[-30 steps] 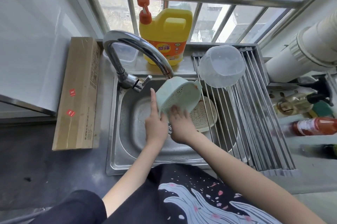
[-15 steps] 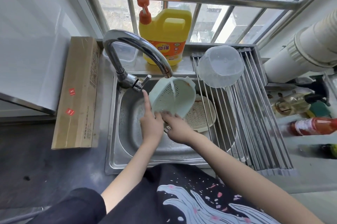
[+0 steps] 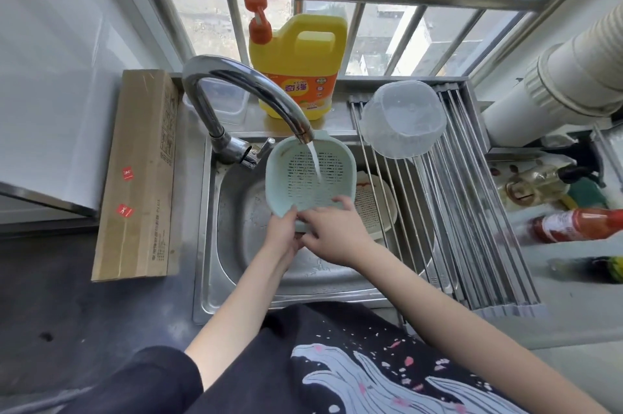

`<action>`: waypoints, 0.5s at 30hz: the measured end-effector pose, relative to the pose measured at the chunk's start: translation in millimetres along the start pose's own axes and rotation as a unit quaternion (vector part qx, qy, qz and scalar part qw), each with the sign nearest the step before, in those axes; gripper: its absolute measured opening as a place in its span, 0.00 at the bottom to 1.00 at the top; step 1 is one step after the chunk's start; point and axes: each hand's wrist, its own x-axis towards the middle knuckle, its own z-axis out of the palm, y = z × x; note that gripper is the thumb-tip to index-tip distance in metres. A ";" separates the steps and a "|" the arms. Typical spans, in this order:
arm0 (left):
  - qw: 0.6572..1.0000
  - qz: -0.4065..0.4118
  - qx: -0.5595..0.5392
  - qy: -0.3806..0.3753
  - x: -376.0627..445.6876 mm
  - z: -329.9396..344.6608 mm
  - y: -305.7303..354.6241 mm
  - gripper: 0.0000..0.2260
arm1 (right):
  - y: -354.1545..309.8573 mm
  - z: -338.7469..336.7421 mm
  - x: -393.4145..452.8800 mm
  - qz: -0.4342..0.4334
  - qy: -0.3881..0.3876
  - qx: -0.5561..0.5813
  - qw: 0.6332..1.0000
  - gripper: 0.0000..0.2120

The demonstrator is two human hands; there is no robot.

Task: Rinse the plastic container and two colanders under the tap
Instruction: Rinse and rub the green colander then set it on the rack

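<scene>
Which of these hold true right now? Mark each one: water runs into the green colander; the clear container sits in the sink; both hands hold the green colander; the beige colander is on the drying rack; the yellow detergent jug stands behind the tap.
1. Water from the tap runs into the green colander. True.
2. The clear plastic container sits in the sink. False: it rests on the drying rack.
3. The left hand and right hand both hold the green colander. True.
4. The beige colander is on the drying rack. False: it lies in the sink, under the rack's edge.
5. The yellow detergent jug stands behind the tap. True.
</scene>
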 end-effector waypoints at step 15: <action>0.939 0.045 0.340 0.028 20.7 -20.3 27.8 0.15 | 62.9 -3.6 -20.2 -0.160 -0.025 -0.231 0.959 0.13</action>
